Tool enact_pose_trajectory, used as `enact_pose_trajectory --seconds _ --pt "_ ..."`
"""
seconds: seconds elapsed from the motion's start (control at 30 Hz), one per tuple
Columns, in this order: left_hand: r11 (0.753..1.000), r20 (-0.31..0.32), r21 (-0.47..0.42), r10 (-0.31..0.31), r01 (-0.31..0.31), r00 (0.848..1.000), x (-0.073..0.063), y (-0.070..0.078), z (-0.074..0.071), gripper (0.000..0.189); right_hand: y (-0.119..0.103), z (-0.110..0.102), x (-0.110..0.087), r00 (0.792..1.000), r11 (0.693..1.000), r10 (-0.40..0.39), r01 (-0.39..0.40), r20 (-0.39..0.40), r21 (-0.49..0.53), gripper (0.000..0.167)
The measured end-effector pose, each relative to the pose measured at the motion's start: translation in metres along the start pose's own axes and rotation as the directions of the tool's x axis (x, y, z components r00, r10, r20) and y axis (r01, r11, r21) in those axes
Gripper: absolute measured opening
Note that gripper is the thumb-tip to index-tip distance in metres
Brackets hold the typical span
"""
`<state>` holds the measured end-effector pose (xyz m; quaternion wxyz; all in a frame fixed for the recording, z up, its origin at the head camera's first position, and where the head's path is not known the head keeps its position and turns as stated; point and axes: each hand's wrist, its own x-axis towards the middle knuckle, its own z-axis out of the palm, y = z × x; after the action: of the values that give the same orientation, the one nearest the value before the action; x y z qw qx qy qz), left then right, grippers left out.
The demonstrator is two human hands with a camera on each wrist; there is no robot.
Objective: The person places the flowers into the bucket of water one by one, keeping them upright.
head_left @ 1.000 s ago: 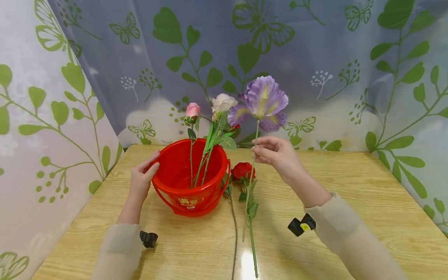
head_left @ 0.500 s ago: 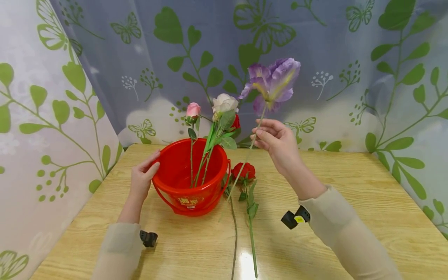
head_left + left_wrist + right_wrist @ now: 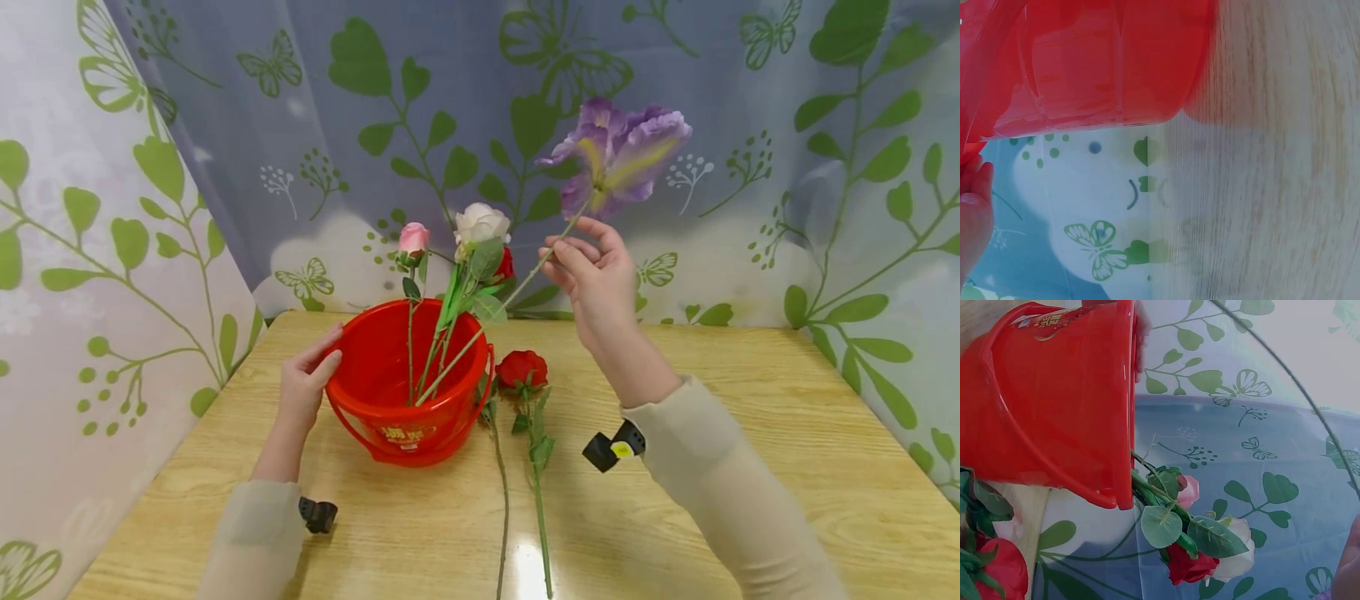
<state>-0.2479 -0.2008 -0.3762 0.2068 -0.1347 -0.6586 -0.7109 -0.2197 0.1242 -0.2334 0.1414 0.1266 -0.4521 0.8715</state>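
My left hand [image 3: 303, 382] rests against the left rim of a red plastic bucket [image 3: 444, 435], fingers nearly straight, with its fingertips at the edge. Between right thumb and fingers, my right hand [image 3: 602, 287] pinches the stem of a purple iris [image 3: 618, 158] just below the bloom. That stem slants down leftward, and its lower end is over the bucket's mouth. Inside the bucket stand a pink rosebud [image 3: 413, 239], a white rose [image 3: 481, 223] and a red rose [image 3: 1190, 564], leaning toward the back right; in the head view leaves partly cover the red one.
Right of the bucket, another red rose [image 3: 522, 368] lies on the wooden table [image 3: 697, 400]. Beside it is a brown stem [image 3: 504, 492], its top partly hidden by the bucket. A patterned curtain [image 3: 675, 75] hangs behind the table.
The right hand has risen with the iris; the bloom has moved up and right. Its stem has tilted, the lower end swinging from above the table to over the bucket. The left hand stays put.
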Motion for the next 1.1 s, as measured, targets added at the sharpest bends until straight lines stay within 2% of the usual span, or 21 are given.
enact_pose_trajectory --seconds 0.17,0.53,0.8,1.1 --pt "1.0 0.0 0.014 0.011 -0.011 1.0 0.0 -0.001 0.0 0.031 0.007 0.003 0.003 0.999 1.0 -0.017 0.017 -0.033 -0.003 0.028" --pt "1.0 -0.001 0.011 0.022 -0.022 1.0 0.0 -0.002 -0.002 0.031 0.029 0.015 0.006 0.997 0.994 -0.056 0.05 -0.055 -0.1 0.023" --pt "1.0 0.008 0.01 0.024 -0.025 1.0 -0.001 -0.002 -0.001 0.031 0.045 0.022 0.004 0.995 0.983 -0.101 0.099 -0.004 -0.157 0.029" --pt "0.999 0.007 0.005 0.034 -0.034 0.999 0.0 -0.003 -0.002 0.031 0.064 0.024 -0.001 0.994 0.964 -0.094 0.105 0.057 -0.243 0.032"
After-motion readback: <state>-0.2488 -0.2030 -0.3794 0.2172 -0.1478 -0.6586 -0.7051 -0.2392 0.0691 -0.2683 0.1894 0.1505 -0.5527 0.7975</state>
